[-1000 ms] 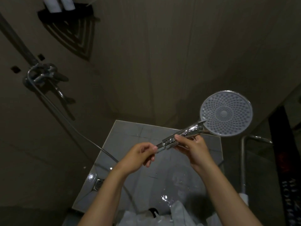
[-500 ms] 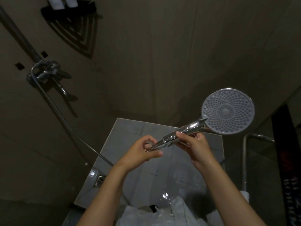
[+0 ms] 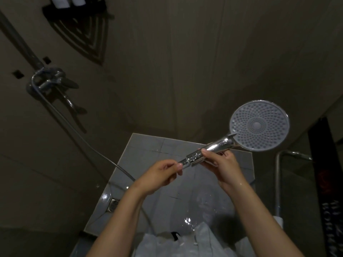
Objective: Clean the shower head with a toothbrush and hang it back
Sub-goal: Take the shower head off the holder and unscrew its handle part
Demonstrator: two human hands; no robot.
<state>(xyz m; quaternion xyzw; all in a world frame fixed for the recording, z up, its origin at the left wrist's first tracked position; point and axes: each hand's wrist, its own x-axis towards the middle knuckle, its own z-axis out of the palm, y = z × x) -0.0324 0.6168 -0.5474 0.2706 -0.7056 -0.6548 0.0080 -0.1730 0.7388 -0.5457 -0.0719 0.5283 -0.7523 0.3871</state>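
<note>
A round shower head [image 3: 259,125] with a grey nozzle face points toward me, held up on the right. My right hand [image 3: 223,166] grips its chrome handle [image 3: 209,150] from below. My left hand [image 3: 159,176] pinches the lower end of the handle where the hose fitting [image 3: 184,161] joins. The metal hose [image 3: 78,134] runs from the wall tap down toward my left hand. No toothbrush is in view.
A chrome wall tap [image 3: 50,80] with its riser pipe sits at the upper left. A black corner shelf [image 3: 74,8] with white bottles hangs above. Below lie the wet tiled floor [image 3: 148,151], a drain [image 3: 114,204] and a metal rail [image 3: 278,173] on the right.
My left hand's fingers have shifted around the fitting at the handle's end, as in a twisting motion. The shower head has stayed nearly in place in my right hand.
</note>
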